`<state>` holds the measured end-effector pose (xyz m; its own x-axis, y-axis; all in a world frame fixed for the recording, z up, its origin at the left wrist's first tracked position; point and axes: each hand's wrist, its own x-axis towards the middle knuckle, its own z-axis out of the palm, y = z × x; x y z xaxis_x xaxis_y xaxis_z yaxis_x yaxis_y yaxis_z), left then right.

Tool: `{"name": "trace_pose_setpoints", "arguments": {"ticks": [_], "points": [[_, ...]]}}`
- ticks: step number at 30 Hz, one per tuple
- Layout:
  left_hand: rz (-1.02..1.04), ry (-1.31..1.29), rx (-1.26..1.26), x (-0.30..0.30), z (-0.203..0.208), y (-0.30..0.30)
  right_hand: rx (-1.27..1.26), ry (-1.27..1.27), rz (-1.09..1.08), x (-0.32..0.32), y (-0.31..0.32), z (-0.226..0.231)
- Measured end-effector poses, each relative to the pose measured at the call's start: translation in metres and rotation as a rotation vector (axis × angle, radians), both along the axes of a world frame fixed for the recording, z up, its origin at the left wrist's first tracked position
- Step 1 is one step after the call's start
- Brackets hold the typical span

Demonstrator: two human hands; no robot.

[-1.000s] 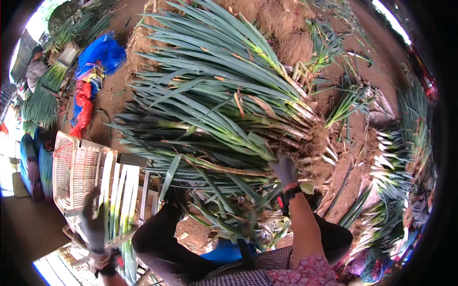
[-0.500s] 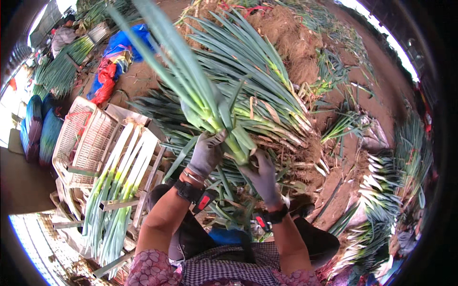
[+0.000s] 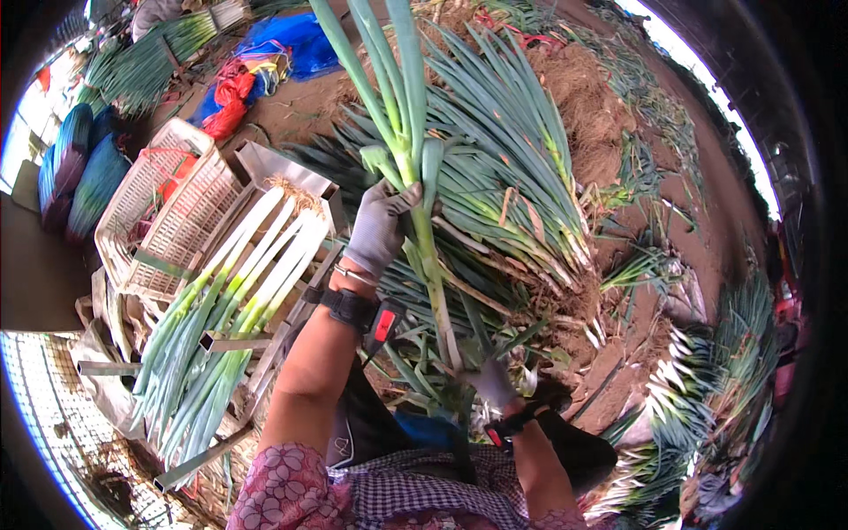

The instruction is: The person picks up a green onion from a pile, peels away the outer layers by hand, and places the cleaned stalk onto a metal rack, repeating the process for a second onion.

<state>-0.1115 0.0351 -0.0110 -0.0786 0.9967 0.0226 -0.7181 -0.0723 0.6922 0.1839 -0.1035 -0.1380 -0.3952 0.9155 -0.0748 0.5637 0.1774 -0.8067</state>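
My left hand (image 3: 382, 231), in a grey glove, is closed round the stalk of a large green onion (image 3: 430, 265). Its long green leaves point up and away, and its pale root end slants down toward my lap. Low by that root end is my right hand (image 3: 495, 386), also gloved. Motion smears its fingers, and a dark green leaf strip (image 3: 477, 325) shows just above it; whether the hand grips the strip is unclear. Beyond both hands lies a big heap of untrimmed green onions (image 3: 503, 150) with soil on the roots.
On the left, cleaned green onions (image 3: 256, 256) rest across a metal frame (image 3: 234, 343) beside a cream plastic crate (image 3: 168, 208). More pale-stemmed onions (image 3: 676, 371) lie at the right. A pile of dry roots (image 3: 579, 106), red and blue bags (image 3: 291, 44) and a person's sleeve (image 3: 155, 13) are farther off.
My right hand has dropped down toward my lap, away from my left hand. The onion now stands more upright, and its lower stalk shows longer and barer. The whole view has shifted slightly.
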Motion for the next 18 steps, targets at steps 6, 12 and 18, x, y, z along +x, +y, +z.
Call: {"name": "trace_pose_setpoints", "arguments": {"ticks": [6, 12, 18], "points": [[-0.259, 0.031, 0.062, 0.006, -0.014, -0.017, 0.095, 0.264, 0.009, -0.057, 0.061, 0.082], [-0.079, 0.458, 0.028, 0.022, -0.012, -0.012, 0.391, -0.079, -0.125, -0.098, 0.061, 0.097], [0.006, 0.323, -0.157, 0.038, -0.033, -0.015, -0.025, 0.276, -0.182, -0.103, 0.078, 0.092]]}}
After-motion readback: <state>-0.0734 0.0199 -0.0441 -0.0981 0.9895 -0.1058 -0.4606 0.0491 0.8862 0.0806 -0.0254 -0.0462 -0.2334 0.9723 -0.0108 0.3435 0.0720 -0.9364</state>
